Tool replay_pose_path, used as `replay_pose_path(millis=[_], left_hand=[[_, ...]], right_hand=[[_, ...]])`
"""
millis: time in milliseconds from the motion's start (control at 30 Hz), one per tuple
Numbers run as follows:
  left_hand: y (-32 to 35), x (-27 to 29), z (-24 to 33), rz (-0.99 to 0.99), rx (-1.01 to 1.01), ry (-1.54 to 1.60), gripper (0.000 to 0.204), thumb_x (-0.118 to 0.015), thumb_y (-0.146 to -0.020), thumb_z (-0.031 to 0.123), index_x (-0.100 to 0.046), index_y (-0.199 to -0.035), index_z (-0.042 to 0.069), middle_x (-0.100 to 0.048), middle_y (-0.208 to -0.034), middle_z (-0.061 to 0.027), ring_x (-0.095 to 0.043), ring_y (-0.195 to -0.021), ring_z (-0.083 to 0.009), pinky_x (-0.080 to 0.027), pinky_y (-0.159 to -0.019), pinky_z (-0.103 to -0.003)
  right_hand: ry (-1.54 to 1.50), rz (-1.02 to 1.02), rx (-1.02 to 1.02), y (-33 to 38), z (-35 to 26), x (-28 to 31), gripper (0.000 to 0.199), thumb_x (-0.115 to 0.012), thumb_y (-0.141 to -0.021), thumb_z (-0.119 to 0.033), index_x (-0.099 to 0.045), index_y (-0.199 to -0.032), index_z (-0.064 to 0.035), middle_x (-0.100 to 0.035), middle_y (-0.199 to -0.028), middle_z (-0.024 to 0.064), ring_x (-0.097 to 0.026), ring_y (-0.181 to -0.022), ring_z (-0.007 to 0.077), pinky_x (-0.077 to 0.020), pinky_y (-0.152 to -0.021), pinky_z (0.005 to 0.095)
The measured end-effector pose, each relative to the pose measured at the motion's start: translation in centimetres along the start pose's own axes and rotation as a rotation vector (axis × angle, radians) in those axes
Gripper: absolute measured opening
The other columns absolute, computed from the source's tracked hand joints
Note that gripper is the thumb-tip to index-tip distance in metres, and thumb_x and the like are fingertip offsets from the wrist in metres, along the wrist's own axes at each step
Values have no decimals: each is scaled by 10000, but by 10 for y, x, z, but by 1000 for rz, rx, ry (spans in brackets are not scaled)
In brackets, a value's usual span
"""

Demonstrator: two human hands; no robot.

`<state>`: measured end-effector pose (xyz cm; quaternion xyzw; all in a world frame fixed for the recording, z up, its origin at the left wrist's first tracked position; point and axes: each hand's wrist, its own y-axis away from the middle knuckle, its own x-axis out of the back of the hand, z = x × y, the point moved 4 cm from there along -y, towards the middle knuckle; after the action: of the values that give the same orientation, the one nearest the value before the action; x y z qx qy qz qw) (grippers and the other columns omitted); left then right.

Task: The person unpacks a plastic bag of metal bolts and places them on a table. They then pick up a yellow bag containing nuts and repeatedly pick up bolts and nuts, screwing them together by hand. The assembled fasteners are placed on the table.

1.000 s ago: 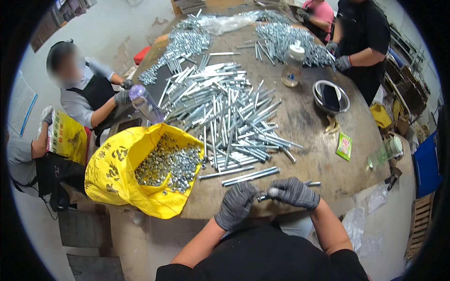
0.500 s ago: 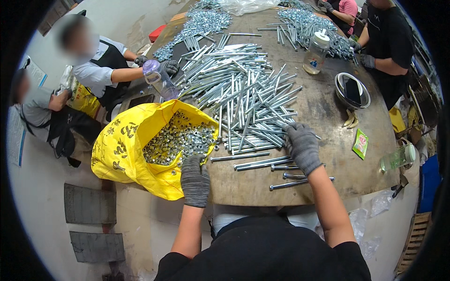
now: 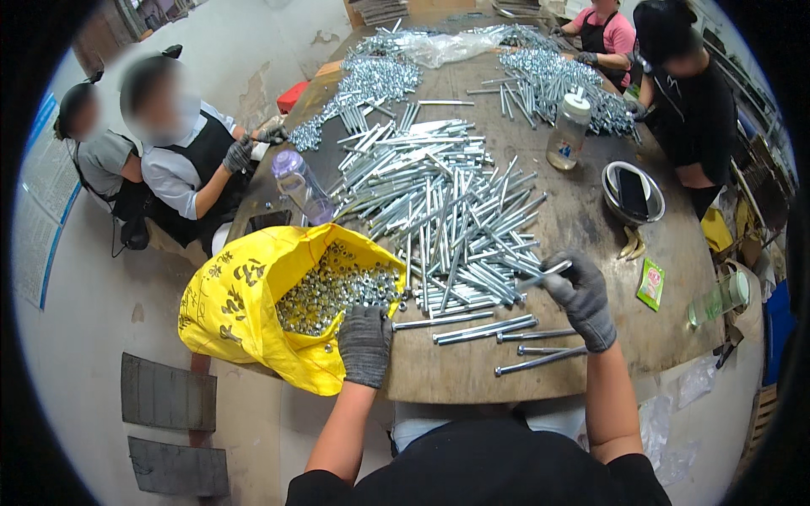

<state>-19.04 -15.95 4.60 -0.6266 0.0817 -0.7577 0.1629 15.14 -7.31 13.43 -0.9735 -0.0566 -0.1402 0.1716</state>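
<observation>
My right hand (image 3: pixel 582 299), in a grey knit glove, is closed on a long silver bolt (image 3: pixel 540 275) at the right edge of the bolt pile (image 3: pixel 447 202). My left hand (image 3: pixel 365 347), gloved too, rests at the mouth of a yellow woven bag (image 3: pixel 245 304). Its fingers are curled and mostly hidden; whatever they hold cannot be made out. Inside the bag lie many small metal nuts (image 3: pixel 325 291). Between my hands, several loose bolts (image 3: pixel 485 329) lie near the table's front edge.
A purple-lidded bottle (image 3: pixel 304 187) stands behind the bag. To the right are a lidded jar (image 3: pixel 569 131), a metal bowl holding a phone (image 3: pixel 633 190), bananas (image 3: pixel 631 243), a green packet (image 3: pixel 650 284) and a clear bottle (image 3: pixel 717 299). Several co-workers sit or stand around the table.
My right hand has lifted off the pile's edge with a bolt and shifted slightly right. My left hand stays by the bag's mouth. The co-worker at left has drawn their hands back from the pile.
</observation>
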Motion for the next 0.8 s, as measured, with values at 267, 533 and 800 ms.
replay_pose_path(millis=[267, 533, 800], left_hand=[[-1, 15, 52, 62, 219, 1114, 132, -631, -912, 56, -578, -1032, 41, -617, -932, -27, -582, -859, -111, -493, -789, -259], [3, 15, 110, -64, 358, 1523, 131, -661, -902, 57, -604, -1019, 39, -665, -1009, -61, -622, -898, -105, -513, -826, -254], [4, 17, 122, -147, 223, 1669, 156, -624, -918, 36, -567, -1063, 32, -655, -1118, -128, -627, -1040, -187, -506, -916, -306]], right_hand=[[0, -153, -21, 33, -30, -46, 167, -635, -913, -154, -639, -1038, -45, -668, -839, 67, -651, -778, 176, -521, -703, 304], [233, -174, 173, 51, -29, -83, 164, -677, -857, -134, -639, -990, -44, -611, -864, 112, -611, -748, 253, -509, -688, 343], [143, -262, -2, 62, -16, -78, 193, -546, -968, -241, -628, -999, -70, -637, -751, 48, -614, -636, 208, -495, -607, 321]])
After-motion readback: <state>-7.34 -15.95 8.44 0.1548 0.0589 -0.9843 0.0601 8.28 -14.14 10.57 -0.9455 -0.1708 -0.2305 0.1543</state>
